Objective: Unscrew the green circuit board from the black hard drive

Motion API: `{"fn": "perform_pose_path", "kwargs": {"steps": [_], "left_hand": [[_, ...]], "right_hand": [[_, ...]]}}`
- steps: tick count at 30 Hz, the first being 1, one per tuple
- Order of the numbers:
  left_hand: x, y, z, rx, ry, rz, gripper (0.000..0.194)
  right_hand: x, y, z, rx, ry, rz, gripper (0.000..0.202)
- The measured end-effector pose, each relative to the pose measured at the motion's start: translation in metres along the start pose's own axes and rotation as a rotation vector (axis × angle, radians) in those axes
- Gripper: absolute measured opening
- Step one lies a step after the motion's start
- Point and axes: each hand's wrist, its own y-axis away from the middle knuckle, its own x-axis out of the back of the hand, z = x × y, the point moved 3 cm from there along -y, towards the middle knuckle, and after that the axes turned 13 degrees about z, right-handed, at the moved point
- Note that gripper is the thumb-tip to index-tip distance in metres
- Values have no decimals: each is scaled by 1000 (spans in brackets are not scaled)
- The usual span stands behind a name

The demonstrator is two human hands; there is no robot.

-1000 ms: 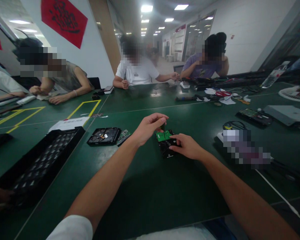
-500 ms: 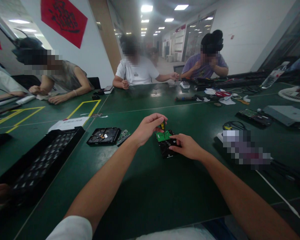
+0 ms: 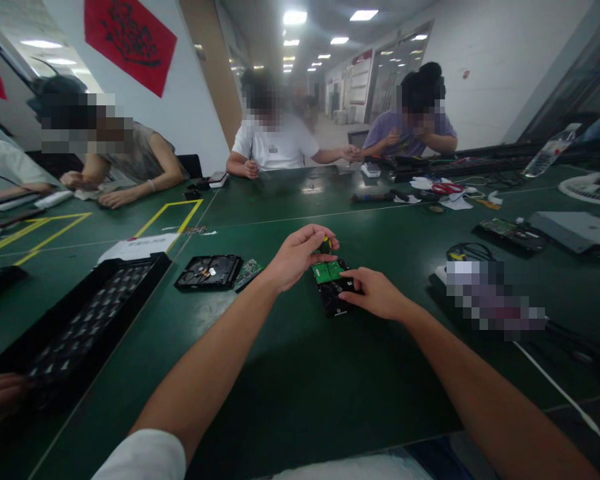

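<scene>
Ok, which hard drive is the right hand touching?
The middle hard drive, with the bright green circuit board: the right hand rests on it. No hand touches the left hard drive or the similar-looking unit at far right.

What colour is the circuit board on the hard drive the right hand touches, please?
The circuit board is green, seen best in the head view.

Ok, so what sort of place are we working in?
Probably an electronics workshop: the right hand touches a hard drive with a green circuit board, the left hand holds what looks like a screwdriver, and a second circuit board sits beside another hard drive.
</scene>
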Motion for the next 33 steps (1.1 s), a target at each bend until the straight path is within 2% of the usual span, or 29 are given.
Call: {"fn": "perform_pose_path", "kwargs": {"steps": [9,13,20,25,29,33], "left_hand": [[5,0,-2,-44,-200,32,28],[4,1,2,-54,-260,-4,28],[1,2,1,-6,-145,-64,33],[0,3,2,19,-49,-25,27],[-1,3,4,5,-36,5,22],[0,1,1,-11,-81,33,24]], "right_hand": [[1,1,-1,16,-17,5,48],[2,1,-2,19,-18,5,46],[3,1,-4,24,-15,0,47],[2,1,-3,8,-8,-1,49],[3,2,-2,-9,-9,-4,51],[3,2,-3,-11,1,-7,51]]}}
